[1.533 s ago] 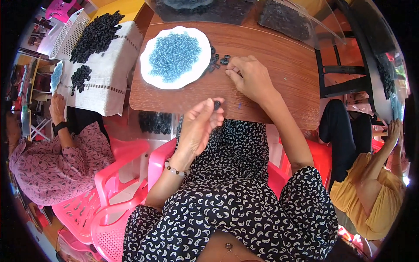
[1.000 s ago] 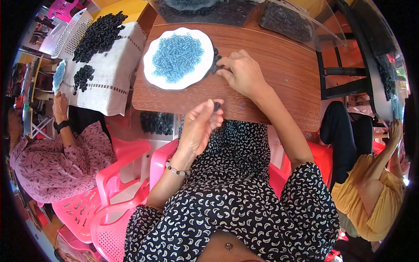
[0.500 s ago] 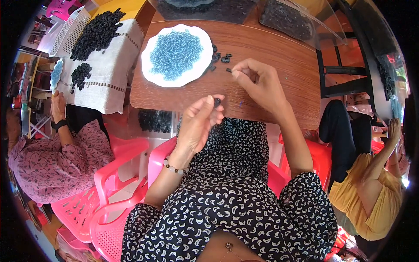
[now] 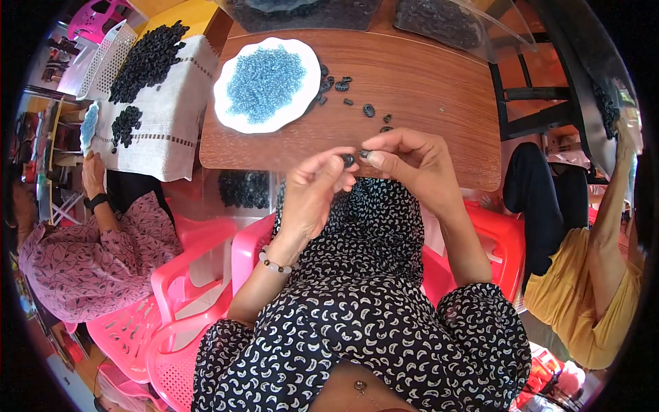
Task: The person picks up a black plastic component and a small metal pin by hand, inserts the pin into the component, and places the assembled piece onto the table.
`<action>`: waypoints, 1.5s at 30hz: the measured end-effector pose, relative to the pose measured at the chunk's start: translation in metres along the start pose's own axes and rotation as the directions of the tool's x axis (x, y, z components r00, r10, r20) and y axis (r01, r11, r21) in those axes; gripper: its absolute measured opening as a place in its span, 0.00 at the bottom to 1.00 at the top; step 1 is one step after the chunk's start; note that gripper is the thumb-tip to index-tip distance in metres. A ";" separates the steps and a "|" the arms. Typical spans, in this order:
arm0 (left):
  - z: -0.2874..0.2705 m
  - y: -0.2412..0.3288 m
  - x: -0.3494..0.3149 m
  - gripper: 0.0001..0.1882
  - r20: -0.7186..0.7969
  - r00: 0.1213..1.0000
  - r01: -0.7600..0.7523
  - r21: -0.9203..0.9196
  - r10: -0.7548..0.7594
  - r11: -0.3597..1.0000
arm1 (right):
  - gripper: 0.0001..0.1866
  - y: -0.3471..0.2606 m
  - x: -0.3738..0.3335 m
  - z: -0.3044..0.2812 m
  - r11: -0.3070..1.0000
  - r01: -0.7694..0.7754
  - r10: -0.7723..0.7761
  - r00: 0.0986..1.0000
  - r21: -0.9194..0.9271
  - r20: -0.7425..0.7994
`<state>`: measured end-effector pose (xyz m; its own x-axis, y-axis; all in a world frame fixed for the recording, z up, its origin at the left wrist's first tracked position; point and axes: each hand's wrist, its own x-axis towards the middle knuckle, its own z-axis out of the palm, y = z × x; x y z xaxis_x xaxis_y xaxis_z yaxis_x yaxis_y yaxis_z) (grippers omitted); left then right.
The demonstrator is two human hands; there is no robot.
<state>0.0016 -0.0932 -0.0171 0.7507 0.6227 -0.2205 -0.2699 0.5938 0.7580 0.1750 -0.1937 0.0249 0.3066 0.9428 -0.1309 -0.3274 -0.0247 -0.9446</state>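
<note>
Between the thumb and fingers of my left hand (image 4: 312,189) is a small black oval plastic part (image 4: 348,160). My right hand (image 4: 415,165) pinches a smaller dark piece (image 4: 364,154) right beside it, over the table's near edge. Whether the two pieces touch I cannot tell. Beyond my hands several loose black parts (image 4: 368,110) lie on the brown wooden table (image 4: 425,89). More of them cluster by the rim of a white scalloped plate (image 4: 220,103), which is heaped with small translucent blue pieces (image 4: 266,84).
Clear-walled bins of dark parts (image 4: 439,27) stand along the table's far edge. On the left, a person in a pink patterned top (image 4: 103,254) sits at a cloth-covered table with black parts (image 4: 147,62). Another person in yellow (image 4: 576,295) sits at right. Pink chairs (image 4: 185,275) flank me.
My right hand has come back from the loose parts toward my left hand, carrying a small dark piece. Further black parts, hidden before, now show on the table. The view has shifted slightly.
</note>
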 end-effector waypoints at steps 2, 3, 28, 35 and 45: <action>0.002 -0.002 0.000 0.16 0.014 1.000 -0.004 -0.001 0.004 1.000 | 0.11 0.002 -0.002 -0.002 0.999 -0.003 0.003 1.000 0.035 0.003; 0.003 -0.002 0.000 0.16 0.022 1.000 -0.009 -0.005 0.009 1.000 | 0.11 0.002 -0.003 -0.002 0.999 0.019 -0.019 1.000 0.027 0.008; 0.003 -0.008 -0.001 0.13 0.019 0.992 -0.129 0.245 0.128 0.961 | 0.07 0.011 -0.012 0.000 0.877 0.202 -0.256 0.964 -0.436 -0.068; 0.003 -0.008 -0.001 0.12 0.002 0.990 -0.135 0.313 0.142 0.940 | 0.07 0.003 -0.015 0.005 0.821 0.223 -0.294 0.954 -0.526 -0.054; 0.003 -0.011 -0.001 0.11 -0.007 0.988 -0.144 0.351 0.156 0.925 | 0.05 -0.001 -0.016 0.008 0.749 0.227 -0.310 0.950 -0.623 -0.027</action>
<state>0.0056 -0.1017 -0.0235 0.6952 0.7114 -0.1035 -0.1462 0.2809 0.9485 0.1635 -0.2066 0.0303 0.4171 0.8945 0.1607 0.3811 -0.0117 -0.9244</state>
